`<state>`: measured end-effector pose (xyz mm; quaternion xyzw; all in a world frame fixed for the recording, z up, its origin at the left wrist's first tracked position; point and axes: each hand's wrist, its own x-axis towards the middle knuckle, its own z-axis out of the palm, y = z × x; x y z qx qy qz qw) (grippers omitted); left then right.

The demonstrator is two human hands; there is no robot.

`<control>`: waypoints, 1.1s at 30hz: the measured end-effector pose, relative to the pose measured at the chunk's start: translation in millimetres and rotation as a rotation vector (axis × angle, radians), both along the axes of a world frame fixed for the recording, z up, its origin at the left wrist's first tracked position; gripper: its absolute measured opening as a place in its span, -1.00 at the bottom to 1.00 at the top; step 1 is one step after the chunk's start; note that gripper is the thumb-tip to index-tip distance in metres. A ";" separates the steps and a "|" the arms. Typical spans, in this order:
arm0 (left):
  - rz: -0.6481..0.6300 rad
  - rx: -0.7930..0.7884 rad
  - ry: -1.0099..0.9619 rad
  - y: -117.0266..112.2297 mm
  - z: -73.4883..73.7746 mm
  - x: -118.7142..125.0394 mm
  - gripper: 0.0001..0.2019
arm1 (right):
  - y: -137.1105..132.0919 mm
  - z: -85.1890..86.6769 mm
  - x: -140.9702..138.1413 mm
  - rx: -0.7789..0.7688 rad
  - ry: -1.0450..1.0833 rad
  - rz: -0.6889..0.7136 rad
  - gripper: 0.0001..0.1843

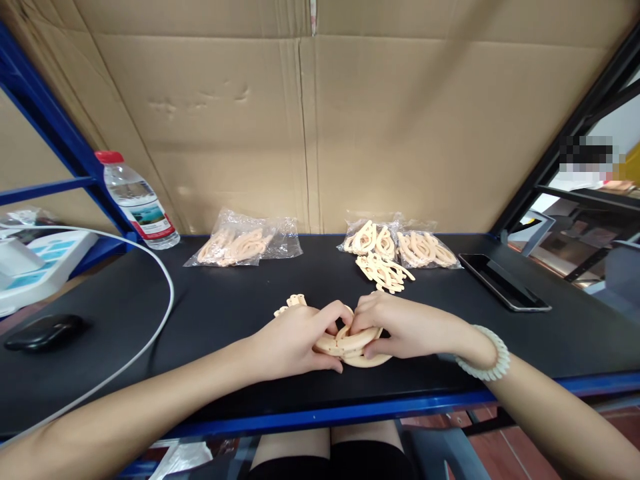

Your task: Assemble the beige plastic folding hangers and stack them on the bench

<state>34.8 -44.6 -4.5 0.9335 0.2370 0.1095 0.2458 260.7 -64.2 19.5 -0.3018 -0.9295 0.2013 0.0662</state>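
Observation:
Both hands meet over a small stack of cream plastic loop parts [356, 347] near the front edge of the black table [225, 313]. My left hand [300, 340] is closed on the stack's left side, fingers curled over it. From the right, my right hand [400, 327] pinches the same stack; its wrist wears a pale bead bracelet [487, 357]. The ends of more cream parts [295, 301] stick out behind my left hand.
A loose pile of cream parts [384, 272] lies behind the hands. Clear bags of the same parts sit further back, one on the left [240, 245] and others on the right [400, 247]. Water bottle [137, 200], white cable [165, 293], black mouse [45, 331], tablet [503, 280].

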 end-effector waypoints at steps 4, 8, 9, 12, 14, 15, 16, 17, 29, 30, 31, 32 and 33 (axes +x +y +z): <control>-0.011 0.065 -0.007 0.5 3.0 -0.7 -0.49 | 9.0 5.2 11.4 -0.020 0.075 -0.038 -0.78; 0.006 0.190 -0.056 1.9 14.8 -4.9 -0.42 | 19.8 18.6 33.7 -0.074 0.244 -0.084 -0.66; 0.023 0.197 -0.085 2.7 18.3 -6.5 -0.43 | 22.3 22.3 40.2 -0.059 0.291 -0.139 -0.67; 0.087 0.157 -0.172 7.7 26.7 -12.0 -0.55 | 29.5 30.3 60.7 0.038 0.455 -0.386 -0.68; 0.124 0.126 -0.208 13.8 30.0 -15.9 -0.63 | 34.1 30.8 75.9 0.084 0.572 -0.579 -0.67; 0.144 0.120 -0.219 17.5 30.8 -17.9 -0.67 | 36.1 29.4 84.6 0.099 0.633 -0.673 -0.66; 0.169 0.118 -0.228 21.4 31.0 -20.0 -0.70 | 37.8 26.9 94.4 0.111 0.684 -0.764 -0.65; 0.201 0.120 -0.233 25.3 30.6 -22.3 -0.71 | 39.0 23.5 105.5 0.135 0.730 -0.840 -0.64; 0.530 0.095 -0.332 23.7 2.7 -87.9 -0.73 | -14.1 -50.2 251.5 0.092 0.613 -1.452 -0.63; 0.548 0.092 -0.345 22.2 2.5 -91.1 -0.72 | -18.0 -54.4 256.2 0.081 0.621 -1.461 -0.59; 0.567 0.086 -0.356 20.8 2.9 -93.0 -0.71 | -21.0 -57.6 259.4 0.070 0.628 -1.462 -0.56; 0.580 0.080 -0.365 19.6 3.6 -93.8 -0.70 | -23.1 -59.9 261.4 0.061 0.633 -1.456 -0.52; 0.587 0.078 -0.370 18.6 4.4 -93.8 -0.70 | -24.6 -61.6 262.4 0.056 0.636 -1.446 -0.49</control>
